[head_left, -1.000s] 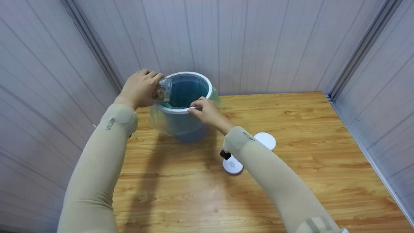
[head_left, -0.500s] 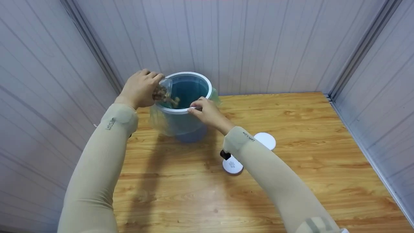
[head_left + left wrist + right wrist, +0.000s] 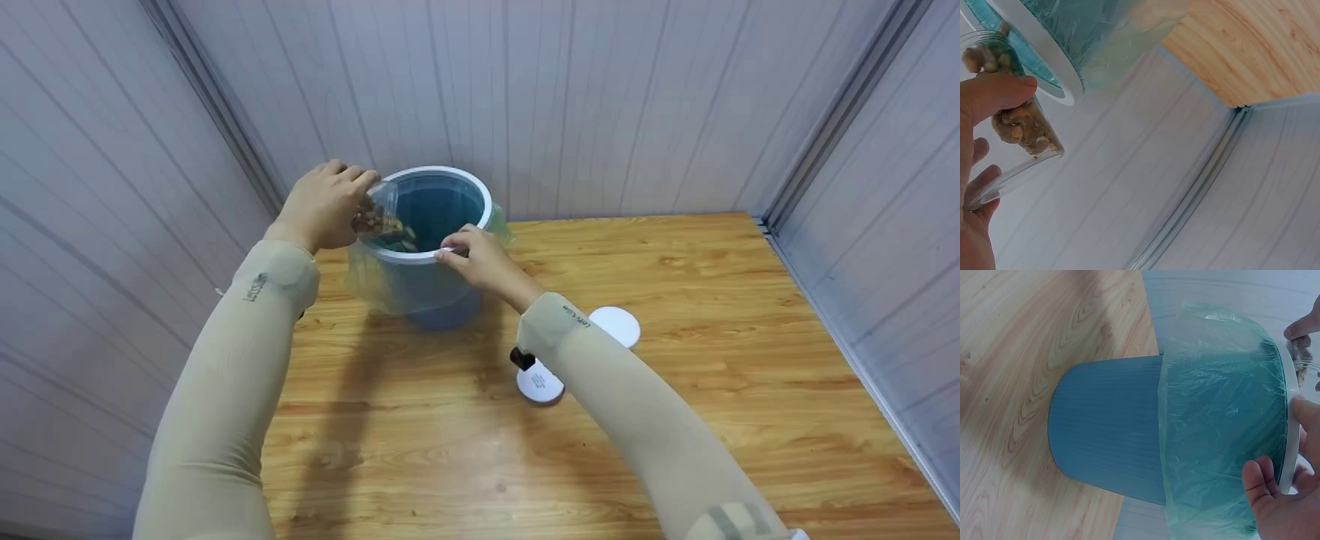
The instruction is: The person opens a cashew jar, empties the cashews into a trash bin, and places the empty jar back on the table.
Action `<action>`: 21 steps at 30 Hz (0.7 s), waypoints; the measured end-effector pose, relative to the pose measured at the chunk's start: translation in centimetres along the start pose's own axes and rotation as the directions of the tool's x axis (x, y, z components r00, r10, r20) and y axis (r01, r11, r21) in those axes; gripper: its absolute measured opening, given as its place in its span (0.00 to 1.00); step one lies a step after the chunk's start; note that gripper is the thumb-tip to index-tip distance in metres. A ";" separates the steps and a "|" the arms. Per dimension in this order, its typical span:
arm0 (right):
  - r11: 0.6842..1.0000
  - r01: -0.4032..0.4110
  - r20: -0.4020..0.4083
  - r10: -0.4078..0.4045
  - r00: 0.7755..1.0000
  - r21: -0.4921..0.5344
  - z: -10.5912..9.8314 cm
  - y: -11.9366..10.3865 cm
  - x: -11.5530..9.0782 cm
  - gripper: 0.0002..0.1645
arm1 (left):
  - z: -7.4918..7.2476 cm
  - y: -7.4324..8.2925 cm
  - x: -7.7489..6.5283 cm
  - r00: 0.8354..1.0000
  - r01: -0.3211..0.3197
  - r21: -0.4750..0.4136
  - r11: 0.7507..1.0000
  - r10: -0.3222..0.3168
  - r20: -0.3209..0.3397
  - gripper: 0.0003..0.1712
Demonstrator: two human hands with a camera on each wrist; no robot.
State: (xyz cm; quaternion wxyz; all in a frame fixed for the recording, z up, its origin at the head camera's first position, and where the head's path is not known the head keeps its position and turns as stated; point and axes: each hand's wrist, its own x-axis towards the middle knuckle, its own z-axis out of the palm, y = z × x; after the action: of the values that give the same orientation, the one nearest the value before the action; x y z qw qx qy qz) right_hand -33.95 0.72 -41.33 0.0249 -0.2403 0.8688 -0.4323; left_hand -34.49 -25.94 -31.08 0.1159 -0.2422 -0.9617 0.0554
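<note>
My left hand (image 3: pixel 326 202) grips a clear jar (image 3: pixel 1053 138) tipped sideways, its mouth over the bin's opening. Brown, nut-like pieces (image 3: pixel 1019 121) fill part of the jar, and a few tumble out past its lip in the head view. The blue trash bin (image 3: pixel 1109 427) stands upright, with a white rim ring (image 3: pixel 487 199) and a thin green bag (image 3: pixel 1219 405) folded down over its outside. With thumb and fingers, my right hand (image 3: pixel 484 259) pinches the near right part of that rim. The bottom inside the bin is hidden.
Two white round lids (image 3: pixel 616 327) lie on the wooden tabletop (image 3: pixel 735 360) by my right forearm, one partly behind it. A pale panelled wall (image 3: pixel 540 112) rises right behind the bin, with further walls at left and right.
Pieces that sat inside the jar a second ago now slide out and fall into the bin. Both hands and the bin keep their places.
</note>
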 end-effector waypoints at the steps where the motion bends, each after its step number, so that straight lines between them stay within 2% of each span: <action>1: 1.000 -0.003 -0.001 0.003 1.000 0.001 0.0 0.0 0.0 0.17 | 0.0 0.0 0.0 1.000 0.000 0.000 1.000 0.000 -0.002 0.47; 10: 1.000 -0.006 -0.009 0.006 1.000 -0.001 -0.1 0.0 0.0 0.17 | 0.0 -0.3 0.2 1.000 -0.013 0.006 1.000 0.013 -0.024 0.48; 21: 1.000 -0.007 -0.011 0.007 1.000 0.014 0.0 0.2 0.0 0.17 | -0.2 -0.1 0.3 1.000 -0.002 0.015 1.000 0.002 0.004 0.47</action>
State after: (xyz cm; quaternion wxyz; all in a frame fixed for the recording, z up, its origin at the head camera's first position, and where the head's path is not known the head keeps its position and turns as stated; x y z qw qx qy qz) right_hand -34.03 0.84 -41.43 0.0235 -0.2348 0.8666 -0.4397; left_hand -34.73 -25.90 -30.82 0.1155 -0.2419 -0.9613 0.0630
